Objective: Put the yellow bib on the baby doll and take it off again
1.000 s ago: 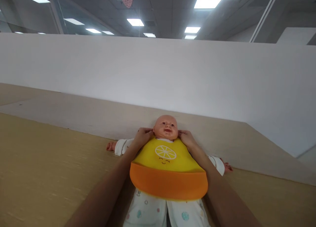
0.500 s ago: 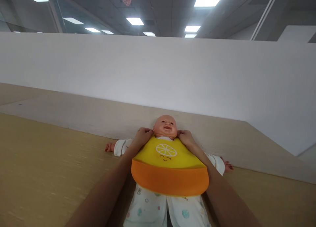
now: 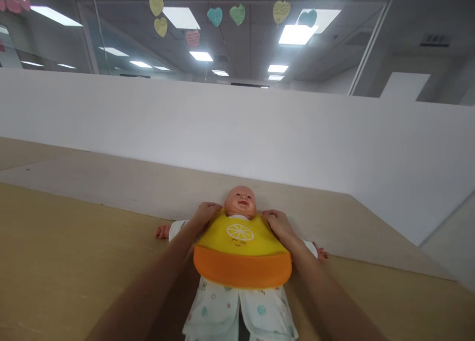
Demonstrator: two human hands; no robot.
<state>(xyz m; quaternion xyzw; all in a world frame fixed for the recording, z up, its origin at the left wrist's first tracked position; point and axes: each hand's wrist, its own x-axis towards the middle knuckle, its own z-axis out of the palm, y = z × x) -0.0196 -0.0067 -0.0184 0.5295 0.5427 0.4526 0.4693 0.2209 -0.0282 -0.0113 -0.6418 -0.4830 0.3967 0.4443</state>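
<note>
Head view: left hand (image 3: 207, 213) and right hand (image 3: 276, 222) touched the bib (image 3: 243, 249) near its neckline, grips unclear; it looked light, pliable, best held there.

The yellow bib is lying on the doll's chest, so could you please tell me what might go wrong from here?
The yellow bib has the left hand and right hand at its upper sides, so uneven pulls might skew it. Drawn tight, it could press on the doll near the neck. The orange pocket overlaps the patterned clothing and might catch there.
</note>
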